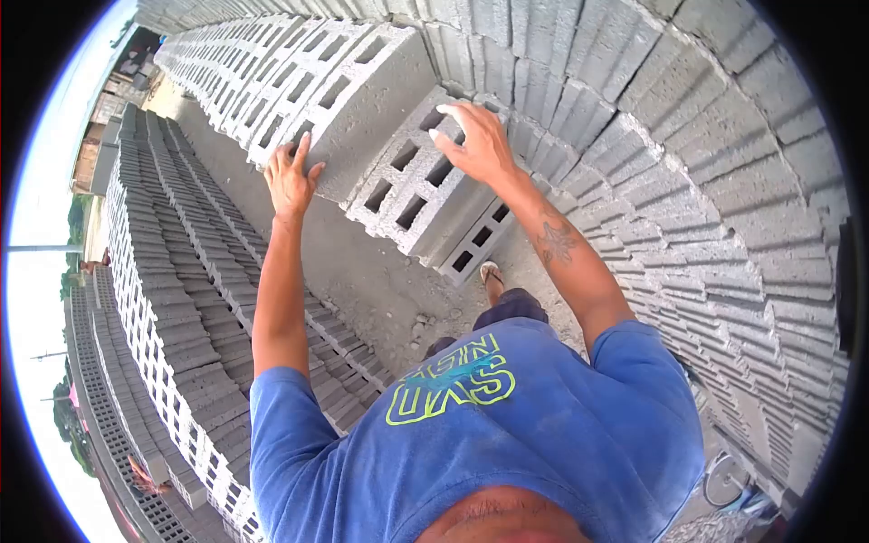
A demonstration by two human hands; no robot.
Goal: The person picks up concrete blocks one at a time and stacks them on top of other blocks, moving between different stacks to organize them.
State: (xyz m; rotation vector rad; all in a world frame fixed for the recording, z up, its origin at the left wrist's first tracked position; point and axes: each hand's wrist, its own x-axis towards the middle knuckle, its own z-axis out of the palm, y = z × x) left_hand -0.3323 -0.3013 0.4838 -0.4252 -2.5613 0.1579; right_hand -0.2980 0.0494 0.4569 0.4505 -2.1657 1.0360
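Note:
My left hand (291, 185) has its fingers spread at the lower corner of a grey hollow block (371, 118) on the higher part of the stack. Its fingertips rest near the block's holes. My right hand (480, 145) reaches over a lower hollow concrete block (421, 149), thumb and fingers apart, with the fingertips right at its holes. That block lies holes up beside another hollow block (392, 214) at the near end of the stack. Beneath them, a further block (471, 249) shows a row of holes on its side.
A tall wall of stacked blocks (670, 172) curves along the right. More long rows of blocks (181, 317) stand at the left. Dusty ground (362, 271) with small rubble runs between them. My foot (491, 276) stands close to the stack. A wheel (724, 480) shows at the lower right.

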